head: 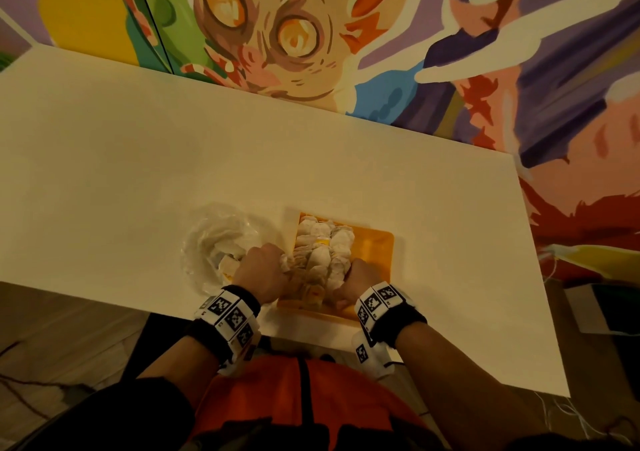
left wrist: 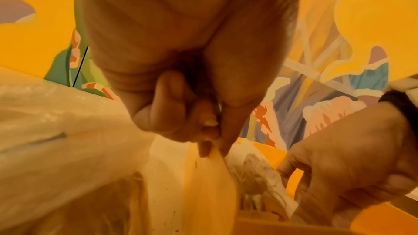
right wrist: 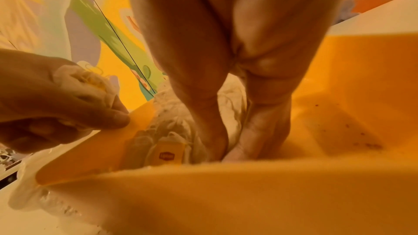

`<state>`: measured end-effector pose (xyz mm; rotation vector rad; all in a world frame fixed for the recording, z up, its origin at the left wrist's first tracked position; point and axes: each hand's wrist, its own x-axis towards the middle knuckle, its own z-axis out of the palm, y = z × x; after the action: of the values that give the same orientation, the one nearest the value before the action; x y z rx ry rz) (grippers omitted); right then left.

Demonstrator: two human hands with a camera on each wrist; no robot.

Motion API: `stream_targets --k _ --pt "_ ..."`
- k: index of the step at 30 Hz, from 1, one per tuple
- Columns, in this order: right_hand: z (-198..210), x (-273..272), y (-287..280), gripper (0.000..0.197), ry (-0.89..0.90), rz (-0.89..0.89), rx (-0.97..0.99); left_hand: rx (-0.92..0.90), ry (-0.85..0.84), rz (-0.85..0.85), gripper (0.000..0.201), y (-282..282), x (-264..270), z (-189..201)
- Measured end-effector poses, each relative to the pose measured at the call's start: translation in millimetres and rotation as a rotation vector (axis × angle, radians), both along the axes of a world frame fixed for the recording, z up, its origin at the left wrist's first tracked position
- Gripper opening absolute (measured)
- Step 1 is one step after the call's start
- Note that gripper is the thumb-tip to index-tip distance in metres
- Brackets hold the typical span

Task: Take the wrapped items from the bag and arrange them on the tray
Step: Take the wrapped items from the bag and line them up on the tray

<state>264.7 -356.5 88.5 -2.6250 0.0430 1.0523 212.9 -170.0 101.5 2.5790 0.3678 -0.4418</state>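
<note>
L hand [head: 261, 270] fingers curled round one wrapped item [right wrist: 90, 81] at tray [head: 377, 246] left rim. R hand [head: 360, 281] fingers straightish, pressed against item pile [head: 322, 249] in tray, near bench [head: 138, 159] front edge. Bag [head: 221, 239] just left.

One orange tray [head: 381, 246], one clear plastic bag [head: 221, 239], one desk [head: 138, 159], two hands; the heaped wrapped items [head: 322, 253] are too many to count.

A yellow tray [head: 377, 253] lies on the table, its left half heaped with white wrapped items [head: 323, 253]. Just left of the tray sits a crumpled clear bag [head: 221, 239], more inside.
</note>
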Motion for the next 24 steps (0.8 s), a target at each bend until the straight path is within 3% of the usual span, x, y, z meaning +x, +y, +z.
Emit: stream_targets --k 4,7,11,13,16,18,22,24 --pt "-3.8 1.6 0.8 0.042 0.004 0.003 0.021 -0.027 -0.005 0.004 0.016 -0.6 -1.4 1.5" --pt "-7.4 1.3 -1.9 0.052 0.034 -0.107 0.109 -0.078 -0.001 0.03 0.019 -1.4 -3.3 3.6" --pt "1.8 -2.7 -7.7 0.029 0.069 -0.178 0.203 -0.147 -0.063 0.074 0.031 -0.4 -6.1 12.5" --pt "6.5 -3.7 -10.1 0.021 0.022 -0.112 0.153 -0.303 -0.117 0.154 0.032 3.2 -6.4 15.1" --pt "13.9 -0.8 -13.6 0.039 -0.081 -0.047 0.06 -0.702 -0.095 0.354 0.038 7.7 -5.9 20.1" --pt "23.0 2.2 -13.9 0.04 -0.193 -0.084 0.098 -0.97 -0.052 0.503 0.039 7.6 -5.5 28.4" --pt "50.9 1.0 0.7 0.019 -0.361 -0.175 0.475 -1.261 0.053 0.611 0.045 6.7 -2.3 41.5" --pt "65.3 -3.8 14.5 0.014 -0.393 -0.112 0.667 -1.329 0.095 0.624 0.049 6.2 -1.1 43.7"
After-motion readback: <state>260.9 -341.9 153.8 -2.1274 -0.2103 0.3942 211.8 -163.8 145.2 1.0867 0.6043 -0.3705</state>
